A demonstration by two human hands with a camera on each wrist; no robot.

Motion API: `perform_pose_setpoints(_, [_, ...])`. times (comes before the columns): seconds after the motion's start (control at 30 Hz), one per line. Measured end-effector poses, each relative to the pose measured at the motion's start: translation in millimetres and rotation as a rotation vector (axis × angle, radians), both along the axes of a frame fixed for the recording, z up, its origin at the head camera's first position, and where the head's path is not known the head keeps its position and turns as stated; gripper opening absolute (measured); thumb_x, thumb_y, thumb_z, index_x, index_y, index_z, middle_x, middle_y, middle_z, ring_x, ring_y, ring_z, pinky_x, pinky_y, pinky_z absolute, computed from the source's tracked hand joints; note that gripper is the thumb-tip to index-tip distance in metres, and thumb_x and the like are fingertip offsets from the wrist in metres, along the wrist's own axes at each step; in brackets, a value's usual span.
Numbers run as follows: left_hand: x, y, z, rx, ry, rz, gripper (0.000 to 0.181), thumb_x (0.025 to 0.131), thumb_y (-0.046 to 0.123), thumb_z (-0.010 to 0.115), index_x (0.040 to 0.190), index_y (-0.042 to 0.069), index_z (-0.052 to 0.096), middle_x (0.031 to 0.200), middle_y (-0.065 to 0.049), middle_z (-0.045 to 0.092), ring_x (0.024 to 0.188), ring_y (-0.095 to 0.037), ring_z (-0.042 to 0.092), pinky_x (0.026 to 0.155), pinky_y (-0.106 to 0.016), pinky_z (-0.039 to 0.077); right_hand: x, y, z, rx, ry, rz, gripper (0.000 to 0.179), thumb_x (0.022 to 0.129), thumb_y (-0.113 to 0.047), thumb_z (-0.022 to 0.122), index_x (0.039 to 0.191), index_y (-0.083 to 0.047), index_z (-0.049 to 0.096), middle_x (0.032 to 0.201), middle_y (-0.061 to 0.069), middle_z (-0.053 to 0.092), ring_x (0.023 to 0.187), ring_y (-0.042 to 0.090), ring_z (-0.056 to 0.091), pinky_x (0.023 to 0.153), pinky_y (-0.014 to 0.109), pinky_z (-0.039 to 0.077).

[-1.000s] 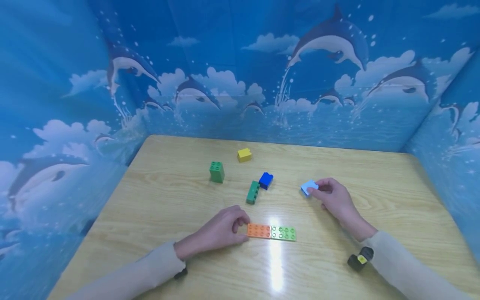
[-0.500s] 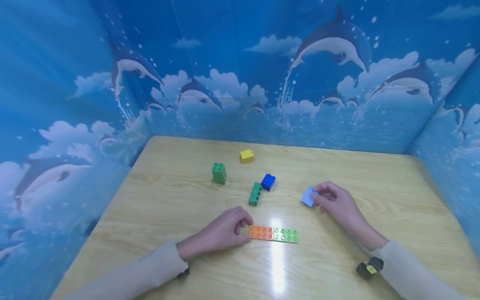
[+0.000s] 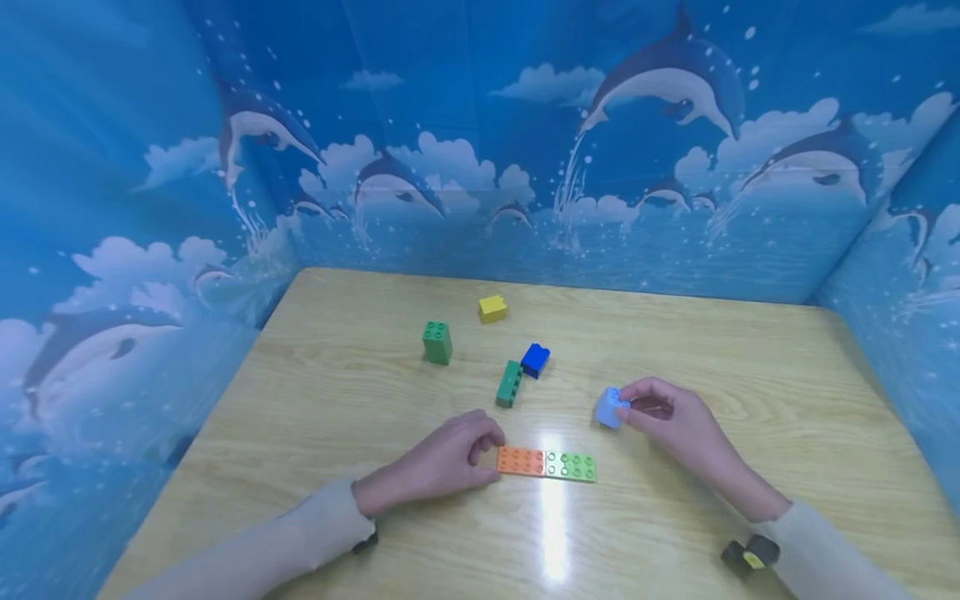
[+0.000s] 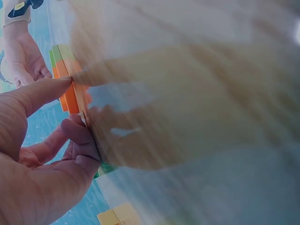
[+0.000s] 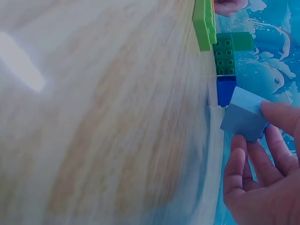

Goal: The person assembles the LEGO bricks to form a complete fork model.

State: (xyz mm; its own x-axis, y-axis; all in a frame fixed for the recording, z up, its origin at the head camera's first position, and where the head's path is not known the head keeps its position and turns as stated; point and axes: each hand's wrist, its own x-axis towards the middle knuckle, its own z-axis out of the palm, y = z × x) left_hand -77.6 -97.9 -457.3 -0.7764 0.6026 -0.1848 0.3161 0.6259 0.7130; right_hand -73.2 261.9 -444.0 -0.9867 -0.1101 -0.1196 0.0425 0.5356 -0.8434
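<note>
My left hand [image 3: 450, 458] rests on the table at the left end of an orange toy building brick [image 3: 520, 461], thumb at its near corner and curled index finger at its far one. A lime green brick [image 3: 572, 467] stands end to end with the orange one, studs up. Farther right, my right hand [image 3: 678, 417] pinches a light blue brick [image 3: 609, 408] between thumb and fingers. In the right wrist view the light blue brick [image 5: 246, 112] is tilted, a smooth face toward the camera and its studs mostly hidden on the finger side.
Behind the orange and lime bricks, a dark green brick [image 3: 509, 384] lies on its side against a dark blue brick [image 3: 536, 360]. A tall green brick [image 3: 437, 342] stands to the left, and a yellow brick [image 3: 492, 309] lies near the table's back edge. A dolphin-print curtain [image 3: 480, 167] surrounds the table.
My right hand has drawn the light blue brick a little nearer and turned it, so its studs now face the fingers. My left hand has stayed at the orange brick.
</note>
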Motion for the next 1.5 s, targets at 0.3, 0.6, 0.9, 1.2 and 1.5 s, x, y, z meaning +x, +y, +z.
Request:
perform_pose_setpoints(0.3, [-1.1, 0.6, 1.3, -0.019, -0.013, 0.011, 0.042, 0.09, 0.014, 0.09, 0.126, 0.011, 0.071, 0.101, 0.007, 0.059, 0.082, -0.007, 0.057, 0.073, -0.024, 0.054, 7.5, -1, 4.2, -0.016, 0.035, 0.021, 0.038, 0.099, -0.027, 0.084, 0.129, -0.008, 0.071, 0.122, 0.006, 0.075, 0.11, 0.024, 0.069, 0.091, 0.024, 0.058])
perform_pose_setpoints(0.6, [-1.4, 0.1, 0.4, -0.019, 0.002, 0.01, 0.04, 0.09, 0.015, 0.09, 0.125, 0.012, 0.072, 0.1, 0.007, 0.058, 0.082, -0.006, 0.057, 0.073, -0.024, 0.054, 16.0, -7, 7.6, -0.038, 0.023, 0.021, 0.042, 0.098, -0.028, 0.085, 0.134, -0.011, 0.073, 0.12, 0.004, 0.076, 0.108, 0.023, 0.069, 0.086, 0.028, 0.06])
perform_pose_setpoints(0.9, [-0.4, 0.8, 1.6, -0.021, -0.003, 0.019, 0.039, 0.09, 0.016, 0.09, 0.125, 0.013, 0.072, 0.1, 0.008, 0.058, 0.083, -0.007, 0.057, 0.074, -0.024, 0.054, 24.8, -16, 13.6, -0.038, 0.033, 0.026, 0.042, 0.097, -0.024, 0.086, 0.134, -0.01, 0.074, 0.115, 0.004, 0.077, 0.102, 0.025, 0.071, 0.082, 0.029, 0.061])
perform_pose_setpoints(1.2, [2.3, 1.8, -0.8, -0.007, -0.013, 0.013, 0.039, 0.09, 0.015, 0.09, 0.125, 0.012, 0.072, 0.099, 0.008, 0.059, 0.083, -0.006, 0.057, 0.074, -0.024, 0.054, 39.5, -23, 11.4, -0.061, 0.064, 0.107, 0.039, 0.096, -0.017, 0.087, 0.132, -0.012, 0.075, 0.119, 0.001, 0.076, 0.099, 0.02, 0.071, 0.081, 0.031, 0.061])
perform_pose_setpoints(1.5, [3.0, 1.7, 1.2, 0.041, -0.034, 0.029, 0.039, 0.089, 0.009, 0.09, 0.123, 0.009, 0.073, 0.097, 0.008, 0.063, 0.082, -0.008, 0.061, 0.075, -0.024, 0.056, 51.3, -33, 4.7, 0.008, 0.155, 0.149, 0.036, 0.092, -0.019, 0.09, 0.126, -0.021, 0.077, 0.11, -0.011, 0.073, 0.1, 0.018, 0.069, 0.08, 0.033, 0.061])
